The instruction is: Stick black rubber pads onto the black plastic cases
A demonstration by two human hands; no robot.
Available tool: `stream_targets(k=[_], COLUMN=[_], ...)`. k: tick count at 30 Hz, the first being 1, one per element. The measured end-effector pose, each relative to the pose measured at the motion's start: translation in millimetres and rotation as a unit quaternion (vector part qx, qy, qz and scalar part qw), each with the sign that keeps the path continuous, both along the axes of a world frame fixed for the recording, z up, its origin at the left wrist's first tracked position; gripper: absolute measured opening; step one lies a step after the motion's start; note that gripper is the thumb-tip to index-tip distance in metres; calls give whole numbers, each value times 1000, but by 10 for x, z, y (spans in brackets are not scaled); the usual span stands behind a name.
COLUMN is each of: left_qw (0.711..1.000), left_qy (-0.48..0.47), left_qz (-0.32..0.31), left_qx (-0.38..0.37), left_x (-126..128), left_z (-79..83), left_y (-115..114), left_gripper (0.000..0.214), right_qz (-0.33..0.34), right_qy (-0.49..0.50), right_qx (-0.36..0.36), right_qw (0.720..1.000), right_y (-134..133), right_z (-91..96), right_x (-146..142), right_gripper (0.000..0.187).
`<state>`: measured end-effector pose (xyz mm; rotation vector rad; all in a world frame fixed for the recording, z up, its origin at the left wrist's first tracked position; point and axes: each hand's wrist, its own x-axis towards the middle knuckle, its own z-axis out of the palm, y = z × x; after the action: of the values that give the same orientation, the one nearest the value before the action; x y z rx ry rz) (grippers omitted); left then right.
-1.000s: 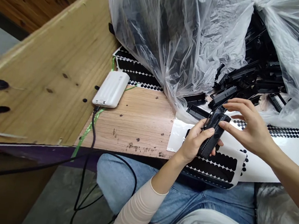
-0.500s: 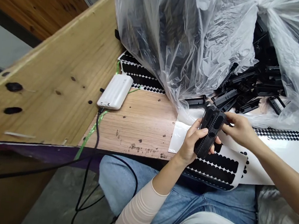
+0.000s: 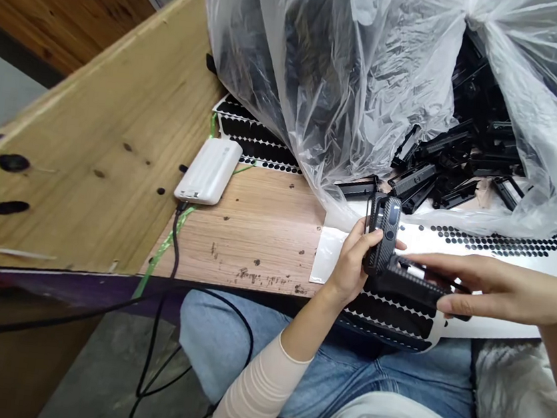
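Note:
My left hand (image 3: 353, 261) is closed around a black plastic casing piece (image 3: 384, 238) with a carbon-weave pattern, held upright above the table's front edge. A thin dark strip or second piece shows along its left side; I cannot tell if it is separate. In my right hand (image 3: 491, 287) is another long black plastic piece (image 3: 418, 286), gripped between thumb and fingers. Its left end meets or overlaps the lower part of the left-hand casing. Beneath both hands lies a sheet of black round stickers (image 3: 392, 316), partly over the table's edge.
A large clear plastic bag (image 3: 334, 74) spills a pile of black plastic parts (image 3: 444, 167) at the back right. A white sheet with black dots (image 3: 510, 245) lies in front. To the left are a white power bank (image 3: 209, 171), a black cable (image 3: 176, 244) and a wooden panel (image 3: 89, 147).
The left-hand casing has turned more upright. My right hand has moved toward me and now holds a long black piece angled off to the right, apart from its earlier place behind the casing.

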<state>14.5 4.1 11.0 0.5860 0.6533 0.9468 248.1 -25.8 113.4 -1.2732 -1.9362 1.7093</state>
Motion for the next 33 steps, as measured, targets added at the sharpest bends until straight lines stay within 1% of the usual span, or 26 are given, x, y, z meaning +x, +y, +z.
stream_targets(k=[1,2,3,4,5,7,9,11,12,13,14,16,17,18,19,20,21,23,25,26,27,28,30,31,33], left_qw=[1000,1000,999,999,999,998,997,995,995,994,994,996,997,998,998,998,998,998,998,999,999,999,999,999,1000], left_qy=[1,2,3,2,0,-6,-21,-41,-51,-60,-67,-72,-70,-64,-55,-44,-33,-18,-14,-15,-15,-15,-15,-15,-15], left_qz=[-12,-25,-33,-37,-41,-55,-67,-79,-84,-87,-84,-50,-34,-26,-28,-37,-50,-64,-55,-49,-43,-37,-29,-28,-27], left_qx=[6,11,17,22,27,32,35,35,33,28,20,1,-5,-7,-5,-1,4,8,5,2,0,-3,-6,-6,-6], left_x=[-3,-7,-9,-11,-13,-16,-21,-29,-33,-36,-39,-42,-43,-44,-44,-44,-44,-45,-46,-46,-45,-43,-39,-37,-33], left_z=[1,0,-3,-9,-19,-46,-78,-100,-104,-102,-96,-74,-61,-48,-36,-25,-17,-7,-7,-11,-16,-22,-35,-39,-41], left_y=[-2,-3,-4,-3,-1,6,18,34,43,50,56,59,57,52,45,38,32,25,27,31,36,41,46,47,45], left_gripper=[47,48,48,49,50,53,58,69,74,79,82,82,80,78,76,73,71,68,64,63,63,64,67,68,69], right_qz=[41,61,60,40,6,-82,-168,-219,-225,-218,-197,-127,-92,-68,-60,-68,-90,-164,-249,-278,-285,-272,-213,-192,-190], right_qy=[-31,-50,-57,-56,-48,-24,-3,10,17,24,34,50,55,59,62,62,59,43,-18,-78,-153,-236,-371,-407,-429], right_qx=[18,39,62,86,109,145,184,222,228,221,202,161,152,155,171,195,223,276,296,293,284,273,257,256,258], right_qw=[999,996,995,994,993,986,968,950,947,950,959,978,983,984,982,976,969,946,922,912,903,892,866,856,844], right_y=[39,88,142,197,251,338,389,412,420,428,439,473,493,515,536,555,572,595,597,588,572,548,487,455,401], right_z=[50,80,89,75,42,-52,-135,-162,-153,-134,-110,-71,-64,-69,-84,-109,-140,-213,-299,-350,-406,-469,-606,-672,-781], right_x=[25,36,31,10,-25,-127,-236,-316,-338,-348,-348,-335,-329,-327,-331,-337,-343,-337,-288,-248,-202,-156,-85,-67,-66], right_gripper=[62,58,53,48,45,47,52,53,51,46,41,35,33,32,31,31,31,33,29,26,23,22,20,18,18])
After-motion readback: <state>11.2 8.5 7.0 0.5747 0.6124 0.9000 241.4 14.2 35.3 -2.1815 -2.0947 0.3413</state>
